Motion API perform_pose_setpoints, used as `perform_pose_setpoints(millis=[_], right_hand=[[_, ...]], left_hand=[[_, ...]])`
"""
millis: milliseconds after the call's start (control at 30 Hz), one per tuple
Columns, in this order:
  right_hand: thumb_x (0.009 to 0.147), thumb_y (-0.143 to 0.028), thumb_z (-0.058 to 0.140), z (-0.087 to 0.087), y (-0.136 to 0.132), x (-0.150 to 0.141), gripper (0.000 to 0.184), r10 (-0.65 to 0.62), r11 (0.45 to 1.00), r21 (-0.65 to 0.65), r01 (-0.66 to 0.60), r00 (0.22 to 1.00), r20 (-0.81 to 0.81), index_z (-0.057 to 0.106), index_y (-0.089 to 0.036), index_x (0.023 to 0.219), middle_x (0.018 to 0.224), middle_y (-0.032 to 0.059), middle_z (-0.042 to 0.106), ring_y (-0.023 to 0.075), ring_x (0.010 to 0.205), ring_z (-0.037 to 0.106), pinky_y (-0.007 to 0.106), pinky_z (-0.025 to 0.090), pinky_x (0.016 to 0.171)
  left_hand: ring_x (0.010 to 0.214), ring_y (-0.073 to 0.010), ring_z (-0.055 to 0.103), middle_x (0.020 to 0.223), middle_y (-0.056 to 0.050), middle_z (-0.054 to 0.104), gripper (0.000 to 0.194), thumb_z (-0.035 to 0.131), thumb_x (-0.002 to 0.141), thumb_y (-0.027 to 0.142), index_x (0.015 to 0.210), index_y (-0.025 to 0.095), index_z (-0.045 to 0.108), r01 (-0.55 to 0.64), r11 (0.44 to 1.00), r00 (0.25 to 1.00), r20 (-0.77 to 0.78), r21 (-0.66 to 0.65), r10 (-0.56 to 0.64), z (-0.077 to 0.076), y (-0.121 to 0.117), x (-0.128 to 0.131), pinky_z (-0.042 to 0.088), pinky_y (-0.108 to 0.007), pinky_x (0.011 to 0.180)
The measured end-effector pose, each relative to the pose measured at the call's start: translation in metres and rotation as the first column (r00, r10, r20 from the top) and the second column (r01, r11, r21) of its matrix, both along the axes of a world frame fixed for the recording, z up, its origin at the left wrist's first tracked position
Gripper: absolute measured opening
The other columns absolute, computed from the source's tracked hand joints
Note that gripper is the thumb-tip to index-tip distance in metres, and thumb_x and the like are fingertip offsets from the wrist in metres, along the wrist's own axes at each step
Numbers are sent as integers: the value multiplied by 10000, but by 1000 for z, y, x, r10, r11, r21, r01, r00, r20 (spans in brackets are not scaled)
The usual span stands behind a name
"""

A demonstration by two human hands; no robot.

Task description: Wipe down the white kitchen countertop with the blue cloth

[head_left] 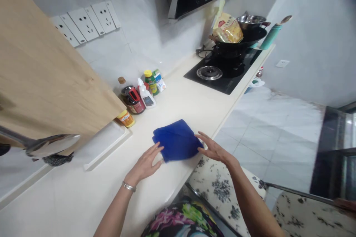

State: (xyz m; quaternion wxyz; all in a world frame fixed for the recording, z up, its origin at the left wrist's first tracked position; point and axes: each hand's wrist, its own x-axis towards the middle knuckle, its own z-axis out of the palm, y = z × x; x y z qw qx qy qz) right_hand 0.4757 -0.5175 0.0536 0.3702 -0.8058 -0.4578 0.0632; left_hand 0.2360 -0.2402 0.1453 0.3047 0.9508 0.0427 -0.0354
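Observation:
A folded blue cloth point(179, 140) lies flat on the white countertop point(183, 105), close to its front edge. At the cloth's near left corner is my left hand point(145, 163), fingers stretched out and the fingertips at its border. My right hand point(213, 148) reaches the cloth's right edge with the fingers spread and thumb apart. Neither hand is closed on the fabric; whether the fingertips press on it I cannot tell. A silver bracelet point(129, 186) circles my left wrist.
Against the wall stand a white spray bottle point(146, 94), a dark-red jar point(133, 100), a green bottle point(151, 81) and a yellow tub point(126, 118). A black cooktop point(222, 70) carries a wok point(254, 39). A ladle point(52, 144) hangs at left. A floral chair point(221, 187) touches the counter's front side.

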Motion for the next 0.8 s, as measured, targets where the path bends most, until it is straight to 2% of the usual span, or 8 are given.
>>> perform_pose_setpoints(millis=[67,167,233,300,367,467,633,800], right_hand=[[951,-467,538,-9,17,-11,568,-131,990,-49,132,991,14,497,-253,1476,1535,148,472,317,1390,474,550,435,1101],[997,-368,446,-18,74,-41,570,-373,920,-95,379,924,79,421,-152,1524,1579,195,397,380,1485,301,668,210,1187],[973,-363,507,-25,115,-62,599,-319,933,-138,332,941,112,424,-154,1528,1619,184,331,408,1522,179,674,132,1202],[954,-370,548,-32,142,-77,630,-283,938,-177,300,952,113,420,-159,1534,1652,179,253,434,1535,74,695,83,1197],[950,-388,558,-37,156,-83,662,-285,932,-202,301,953,106,393,-160,1550,1675,178,177,451,1534,7,706,59,1191],[959,-418,543,-40,161,-73,678,-252,936,-227,268,963,101,368,-171,1566,1689,167,120,454,1533,-28,699,40,1194],[959,-432,540,-43,166,-33,670,-157,950,-255,182,981,113,374,-206,1567,1690,138,142,432,1539,-32,667,35,1209],[963,-439,535,-46,172,9,634,-60,955,-275,109,982,179,403,-248,1553,1686,100,184,391,1549,19,614,49,1230]], left_hand=[[1497,-265,340,1605,-110,390,567,511,965,427,1497,236,475,-94,993,995,-25,68,96,-35,10,-3,303,-478,1234],[1534,-326,232,1593,-162,397,601,479,969,457,1499,174,466,-292,939,956,80,181,282,-82,27,-1,207,-584,1240],[1536,-363,208,1591,-196,385,609,441,980,458,1508,155,451,-400,886,916,132,233,379,-106,34,1,182,-653,1213],[1533,-375,207,1600,-203,364,602,408,994,457,1517,161,444,-436,857,900,159,274,407,-123,36,0,173,-672,1202],[1537,-371,197,1613,-196,341,598,393,1004,452,1529,168,431,-431,847,902,187,310,390,-132,35,-2,163,-657,1211],[1541,-366,184,1622,-193,323,609,404,1008,443,1550,166,397,-426,836,904,212,346,372,-136,32,-4,159,-639,1220],[1543,-358,180,1622,-187,324,608,429,1003,414,1557,165,383,-424,834,905,193,355,378,-133,30,-3,164,-626,1227],[1536,-354,208,1610,-168,359,579,438,1000,408,1525,163,440,-450,829,892,203,333,403,-131,30,-5,177,-603,1235]])
